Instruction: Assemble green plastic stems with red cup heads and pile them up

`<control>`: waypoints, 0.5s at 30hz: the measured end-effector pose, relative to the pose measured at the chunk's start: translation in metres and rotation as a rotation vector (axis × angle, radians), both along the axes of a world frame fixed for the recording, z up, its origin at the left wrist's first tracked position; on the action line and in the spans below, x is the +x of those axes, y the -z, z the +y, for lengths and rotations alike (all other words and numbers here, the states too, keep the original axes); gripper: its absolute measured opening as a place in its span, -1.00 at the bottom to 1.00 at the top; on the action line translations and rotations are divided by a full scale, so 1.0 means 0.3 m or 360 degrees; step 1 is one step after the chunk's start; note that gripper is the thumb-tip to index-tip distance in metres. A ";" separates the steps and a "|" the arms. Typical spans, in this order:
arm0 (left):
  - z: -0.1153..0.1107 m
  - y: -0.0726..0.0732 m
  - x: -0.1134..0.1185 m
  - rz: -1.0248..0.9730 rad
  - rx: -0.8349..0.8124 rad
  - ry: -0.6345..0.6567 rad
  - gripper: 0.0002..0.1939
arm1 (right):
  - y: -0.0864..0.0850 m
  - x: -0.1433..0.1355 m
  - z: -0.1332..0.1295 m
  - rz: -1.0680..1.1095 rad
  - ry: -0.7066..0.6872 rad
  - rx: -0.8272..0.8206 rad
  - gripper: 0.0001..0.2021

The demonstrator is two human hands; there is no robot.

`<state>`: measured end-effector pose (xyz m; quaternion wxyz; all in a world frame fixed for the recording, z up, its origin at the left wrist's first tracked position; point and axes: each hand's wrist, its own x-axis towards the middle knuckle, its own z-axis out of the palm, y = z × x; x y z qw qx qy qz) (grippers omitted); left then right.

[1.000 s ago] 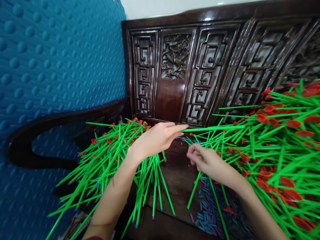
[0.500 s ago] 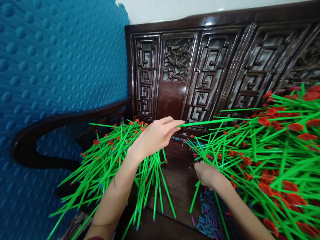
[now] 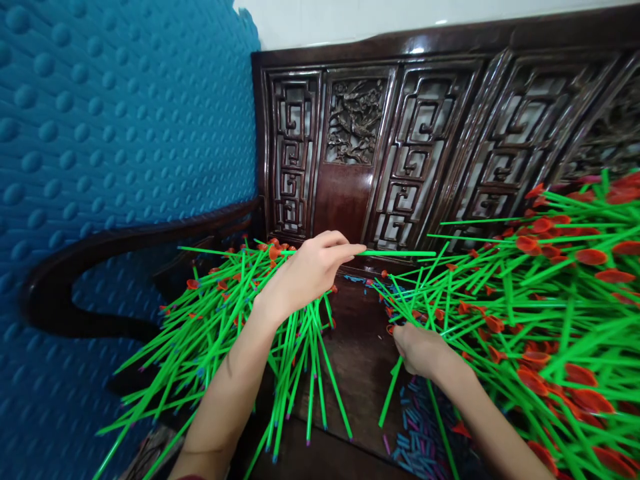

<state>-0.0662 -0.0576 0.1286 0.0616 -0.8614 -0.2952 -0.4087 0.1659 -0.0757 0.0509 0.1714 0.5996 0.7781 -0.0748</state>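
My left hand (image 3: 317,270) is closed, pinching a thin green plastic stick (image 3: 400,253) between thumb and fingers. The stick lies level and points right. At its left end, behind the hand, a red cup (image 3: 275,253) shows. Below the hand spreads a pile of green sticks (image 3: 210,333) with red cups and blue or purple tips. My right hand (image 3: 419,350) is closed over small blue and purple tubes (image 3: 417,427), its fingertips hidden. A red cup (image 3: 391,329) sits against its fingers, and a green stick (image 3: 390,393) slants out below.
A larger heap of green sticks with red cups (image 3: 565,320) fills the right side. Behind stands a dark carved wooden bench back (image 3: 345,200), with its curved armrest (image 3: 45,293) at left. A blue padded panel (image 3: 125,120) covers the left wall.
The stick in my left hand has slid left and turned level, its cup now showing left of the hand. My right hand has shifted slightly right.
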 end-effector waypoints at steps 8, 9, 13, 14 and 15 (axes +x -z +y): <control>0.000 -0.009 0.002 -0.0037 -0.0020 -0.0034 -0.83 | -0.102 0.029 -0.051 0.0933 -0.0411 0.0717 -0.82; 0.001 -0.009 0.002 -0.0027 -0.0019 -0.0028 -0.80 | -0.114 0.030 -0.059 0.1089 -0.0478 0.0857 -0.84; 0.001 -0.005 0.002 0.0056 -0.0019 -0.0001 -0.67 | -0.157 0.038 -0.085 0.1435 -0.0575 0.1315 -0.92; 0.000 -0.004 0.004 0.0055 -0.0026 0.0009 -0.69 | -0.164 0.040 -0.090 0.1492 -0.0549 0.1374 -0.93; -0.002 -0.004 0.006 0.0049 -0.0033 0.0021 -0.72 | -0.170 0.041 -0.095 0.1563 -0.0508 0.1404 -0.95</control>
